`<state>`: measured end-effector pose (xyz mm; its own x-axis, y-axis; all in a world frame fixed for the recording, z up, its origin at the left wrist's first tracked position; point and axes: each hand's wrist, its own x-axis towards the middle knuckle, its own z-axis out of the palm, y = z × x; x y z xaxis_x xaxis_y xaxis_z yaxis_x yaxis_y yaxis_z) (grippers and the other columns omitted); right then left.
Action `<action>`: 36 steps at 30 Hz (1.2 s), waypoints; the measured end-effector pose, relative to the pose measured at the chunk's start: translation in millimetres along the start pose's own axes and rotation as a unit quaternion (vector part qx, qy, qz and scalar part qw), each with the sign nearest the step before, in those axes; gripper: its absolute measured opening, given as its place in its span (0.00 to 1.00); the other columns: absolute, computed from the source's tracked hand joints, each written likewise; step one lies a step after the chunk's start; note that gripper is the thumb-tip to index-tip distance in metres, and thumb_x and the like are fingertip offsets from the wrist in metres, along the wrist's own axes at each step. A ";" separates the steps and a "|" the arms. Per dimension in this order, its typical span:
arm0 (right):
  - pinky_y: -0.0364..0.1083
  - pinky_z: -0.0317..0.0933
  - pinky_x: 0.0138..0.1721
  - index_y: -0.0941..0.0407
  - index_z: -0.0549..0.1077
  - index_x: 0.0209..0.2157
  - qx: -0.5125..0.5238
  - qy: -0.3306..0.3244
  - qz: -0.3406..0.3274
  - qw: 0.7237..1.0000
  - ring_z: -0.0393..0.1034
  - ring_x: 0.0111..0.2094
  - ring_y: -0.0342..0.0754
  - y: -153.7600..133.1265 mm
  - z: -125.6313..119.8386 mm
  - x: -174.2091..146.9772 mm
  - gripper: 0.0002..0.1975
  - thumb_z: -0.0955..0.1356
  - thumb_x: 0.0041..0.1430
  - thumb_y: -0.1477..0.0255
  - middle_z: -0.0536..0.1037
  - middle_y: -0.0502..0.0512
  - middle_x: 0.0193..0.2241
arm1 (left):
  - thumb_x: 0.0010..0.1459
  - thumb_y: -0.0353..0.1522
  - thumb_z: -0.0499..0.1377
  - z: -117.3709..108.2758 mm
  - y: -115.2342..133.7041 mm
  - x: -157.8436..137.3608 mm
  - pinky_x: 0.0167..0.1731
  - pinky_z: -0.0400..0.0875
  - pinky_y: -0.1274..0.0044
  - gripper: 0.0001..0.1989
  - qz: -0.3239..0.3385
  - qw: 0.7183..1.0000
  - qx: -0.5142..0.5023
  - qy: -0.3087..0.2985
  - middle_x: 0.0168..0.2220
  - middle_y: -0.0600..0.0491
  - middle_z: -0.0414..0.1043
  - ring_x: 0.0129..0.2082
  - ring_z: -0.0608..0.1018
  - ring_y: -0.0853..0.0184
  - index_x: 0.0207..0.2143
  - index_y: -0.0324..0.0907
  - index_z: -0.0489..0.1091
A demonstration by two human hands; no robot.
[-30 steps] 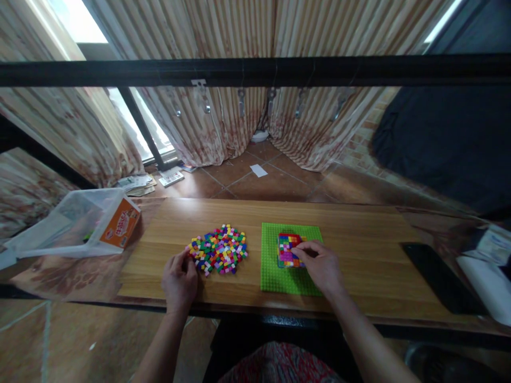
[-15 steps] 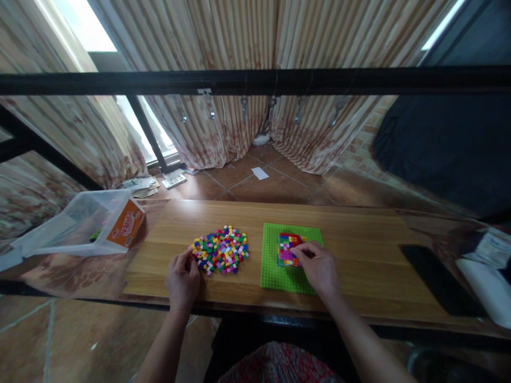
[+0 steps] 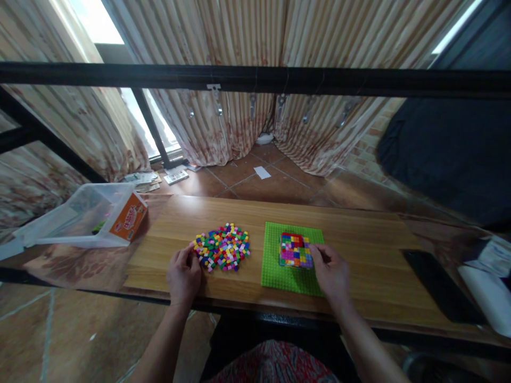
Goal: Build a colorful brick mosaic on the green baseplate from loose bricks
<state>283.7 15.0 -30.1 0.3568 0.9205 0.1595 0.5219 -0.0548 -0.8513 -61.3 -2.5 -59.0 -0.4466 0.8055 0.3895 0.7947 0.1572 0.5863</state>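
The right hand (image 3: 332, 268) is at the right edge of a compact block of multicoloured toy bricks (image 3: 294, 252), its fingers bent and thumb and forefinger close to that edge; whether they touch the block, pinch a brick or stand slightly apart is too small to tell. The block sits on a green studded baseplate (image 3: 275, 278), in its upper-middle part, its top a patchwork of red, yellow, pink, purple, blue and orange. The hand hides some of the baseplate's right side. The left hand (image 3: 184, 274) rests at the left edge of a loose pile of small bricks (image 3: 223, 249), fingers curled and thumb and forefinger near each other at the outermost bricks; whether one is clamped between them cannot be told. The pile lies left of the baseplate, well apart from it, and both are on a wood-grain board (image 3: 359, 234). Beyond the board's left end, a clear plastic bin (image 3: 93, 234) lies tipped, an orange label (image 3: 128, 218) on its side. Near the right end is a flat black slab (image 3: 441, 284), beside a white object (image 3: 485, 299). A black bar (image 3: 255, 80) with hanging clips (image 3: 219, 108) crosses in front of striped curtains (image 3: 239, 32), and a white sheet (image 3: 262, 172) lies on the tiled floor (image 3: 287, 183).
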 end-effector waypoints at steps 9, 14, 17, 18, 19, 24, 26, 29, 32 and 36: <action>0.49 0.63 0.35 0.57 0.76 0.35 -0.026 0.012 -0.002 1.000 0.69 0.31 0.49 -2.7 15.2 0.0 0.21 0.69 0.50 0.54 0.78 0.58 0.34 | 0.58 0.34 0.53 0.2 1.1 -0.9 0.42 0.70 0.70 0.14 -0.002 1.000 -0.014 -0.001 0.37 0.49 0.74 0.38 0.75 0.62 0.42 0.41 0.74; 0.50 0.63 0.37 0.57 0.75 0.33 -0.050 0.020 -0.030 0.998 0.69 0.32 0.50 3.7 15.8 0.2 0.21 0.69 0.49 0.53 0.77 0.58 0.34 | 0.59 0.33 0.52 0.0 2.1 -2.0 0.42 0.70 0.71 0.13 -0.007 1.000 -0.018 -0.004 0.38 0.48 0.74 0.39 0.75 0.62 0.42 0.41 0.73; 0.49 0.63 0.36 0.57 0.76 0.34 -0.045 0.009 -0.023 0.999 0.70 0.31 0.49 9.2 15.9 2.4 0.21 0.69 0.49 0.53 0.77 0.57 0.33 | 0.59 0.33 0.52 0.2 2.1 -2.2 0.43 0.70 0.71 0.13 -0.009 1.000 -0.020 -0.004 0.38 0.48 0.74 0.39 0.75 0.62 0.42 0.40 0.74; 0.49 0.63 0.35 0.57 0.76 0.34 -0.044 0.005 -0.020 0.999 0.70 0.31 0.49 10.9 15.5 3.4 0.21 0.69 0.49 0.53 0.77 0.57 0.33 | 0.59 0.33 0.52 0.3 2.2 -2.3 0.43 0.70 0.70 0.13 -0.009 1.000 -0.021 -0.003 0.38 0.48 0.74 0.39 0.75 0.62 0.42 0.40 0.74; 0.49 0.63 0.35 0.57 0.76 0.34 -0.046 0.001 -0.018 0.999 0.70 0.31 0.49 12.0 14.8 4.3 0.21 0.69 0.48 0.52 0.77 0.57 0.33 | 0.58 0.33 0.52 0.3 2.4 -2.3 0.42 0.70 0.70 0.13 -0.010 1.000 -0.022 -0.002 0.38 0.48 0.74 0.39 0.75 0.62 0.42 0.41 0.74; 0.50 0.63 0.37 0.56 0.75 0.33 -0.078 0.012 -0.054 0.995 0.70 0.32 0.51 -3.5 8.9 -0.5 0.19 0.68 0.51 0.54 0.78 0.57 0.33 | 0.58 0.32 0.53 0.0 3.5 -2.8 0.42 0.71 0.70 0.13 -0.012 0.999 -0.031 -0.001 0.37 0.48 0.74 0.39 0.75 0.62 0.41 0.41 0.74; 0.50 0.63 0.39 0.55 0.75 0.33 -0.078 0.028 -0.104 0.991 0.70 0.34 0.50 -20.2 11.1 -10.8 0.16 0.66 0.56 0.57 0.77 0.56 0.33 | 0.58 0.32 0.53 0.2 3.2 -3.1 0.43 0.71 0.70 0.13 -0.010 0.999 -0.033 -0.003 0.37 0.48 0.74 0.39 0.75 0.62 0.42 0.41 0.73; 0.49 0.63 0.40 0.52 0.75 0.33 -0.034 -0.065 -0.170 0.983 0.71 0.35 0.49 -44.1 27.4 -35.2 0.13 0.63 0.61 0.61 0.77 0.54 0.34 | 0.58 0.31 0.53 0.8 1.9 -3.4 0.43 0.71 0.69 0.13 -0.010 0.999 -0.032 -0.006 0.37 0.48 0.74 0.39 0.75 0.62 0.42 0.41 0.73; 0.48 0.63 0.40 0.52 0.75 0.34 -0.030 -0.183 -0.214 0.959 0.71 0.36 0.49 -55.1 56.3 -61.5 0.10 0.63 0.62 0.64 0.77 0.54 0.32 | 0.58 0.31 0.52 1.2 1.0 -3.5 0.42 0.71 0.70 0.13 -0.012 0.999 -0.031 -0.006 0.36 0.49 0.74 0.39 0.75 0.62 0.42 0.42 0.73; 0.49 0.62 0.40 0.53 0.73 0.36 -0.097 -0.201 -0.229 0.947 0.69 0.37 0.51 -56.5 92.1 -81.1 0.08 0.66 0.59 0.64 0.76 0.55 0.33 | 0.58 0.31 0.52 1.4 1.4 -3.6 0.41 0.71 0.71 0.13 -0.007 0.999 -0.033 -0.002 0.36 0.49 0.73 0.38 0.75 0.62 0.42 0.41 0.74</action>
<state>153.8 -20.9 -40.9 -0.2460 0.9354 0.2539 0.6968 0.3528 -0.6245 -58.1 -4.5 -60.5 -0.4554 0.8059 0.3785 0.7598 0.1301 0.6370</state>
